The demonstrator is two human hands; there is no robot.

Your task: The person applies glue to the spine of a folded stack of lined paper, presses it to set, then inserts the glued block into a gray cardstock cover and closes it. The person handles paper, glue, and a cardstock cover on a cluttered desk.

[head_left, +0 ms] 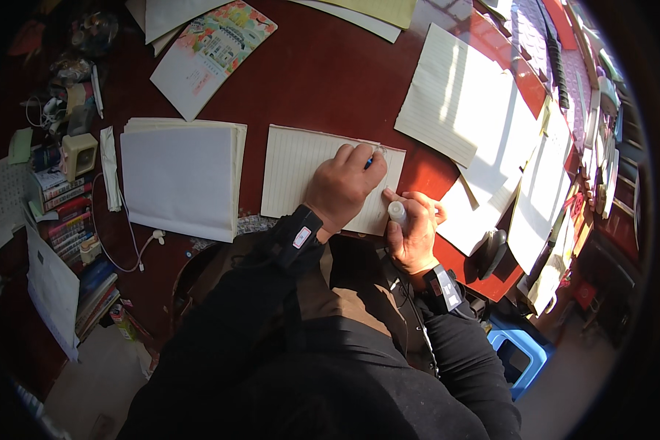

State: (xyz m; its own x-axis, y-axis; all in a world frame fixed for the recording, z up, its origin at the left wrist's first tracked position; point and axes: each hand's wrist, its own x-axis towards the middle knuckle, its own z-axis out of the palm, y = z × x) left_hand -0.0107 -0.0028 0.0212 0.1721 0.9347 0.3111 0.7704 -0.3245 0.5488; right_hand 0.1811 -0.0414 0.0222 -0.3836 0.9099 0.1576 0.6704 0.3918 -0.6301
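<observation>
A lined sheet of paper [290,172] lies on the dark red table in front of me. My left hand [345,187] is closed over its right half, and a bit of a small blue thing [369,162] shows between the fingers; its kind is hidden. At the sheet's lower right corner, my right hand [416,231] grips a small whitish bottle [397,213], whose round end faces up. The right index finger reaches onto the paper's edge. Faint marks show near the sheet's top right corner.
Left of the sheet is a stack of white paper [180,176]. A colourful booklet [213,55] lies farther back. More lined sheets [455,92] cover the right side, with a dark rounded object [493,253] at the edge. Books [70,227] and a white cable [136,253] are at left.
</observation>
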